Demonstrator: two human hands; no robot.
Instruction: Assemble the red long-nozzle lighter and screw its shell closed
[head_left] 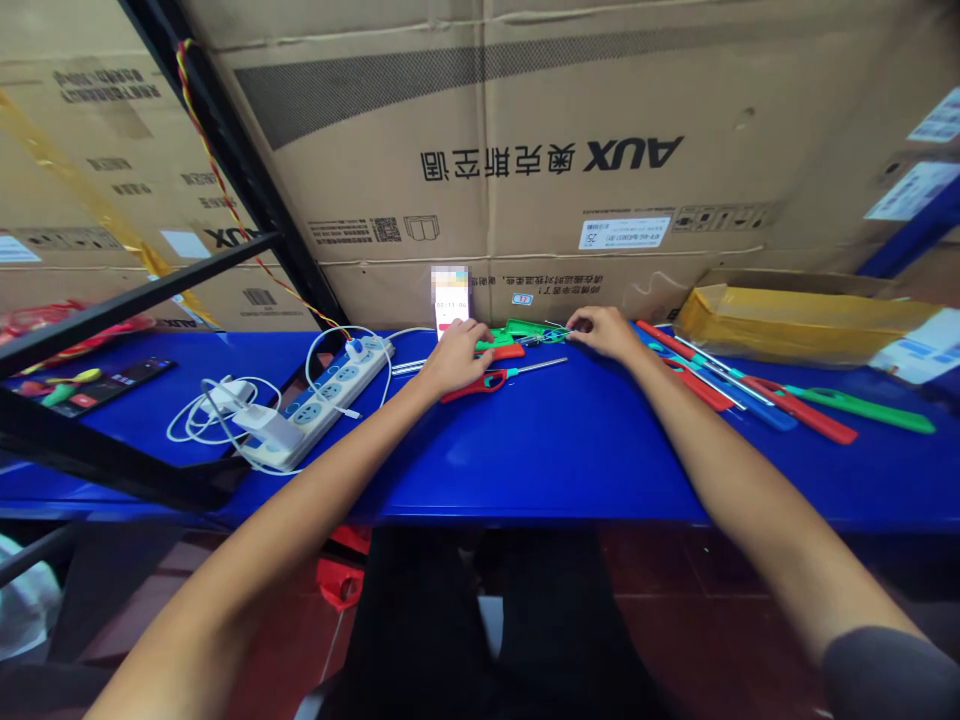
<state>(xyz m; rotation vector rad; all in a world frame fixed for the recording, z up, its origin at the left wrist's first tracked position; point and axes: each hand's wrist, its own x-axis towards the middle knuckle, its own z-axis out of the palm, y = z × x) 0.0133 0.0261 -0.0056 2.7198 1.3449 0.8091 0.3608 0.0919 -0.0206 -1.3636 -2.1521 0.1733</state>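
Note:
My left hand (pixel 456 360) reaches to the back of the blue table, its fingers closed on the handle of a green long-necked lighter (pixel 484 347). Under and beside that hand lie a red-handled lighter (pixel 480 384) with a metal neck pointing right, and an orange-red handle (pixel 510 352). My right hand (pixel 604 332) is closed in a pinch at the right end of a small heap of green parts and thin metal pieces (pixel 551 333). What sits between its fingertips is too small to make out.
Right of my right arm lie several red, blue and green lighters (pixel 802 410), before an open yellow-taped carton (pixel 795 325). A lit phone (pixel 451 300) leans against the large cardboard box (pixel 525 100). At left are a power strip (pixel 330 395) with white cables and a black rack post (pixel 240 150).

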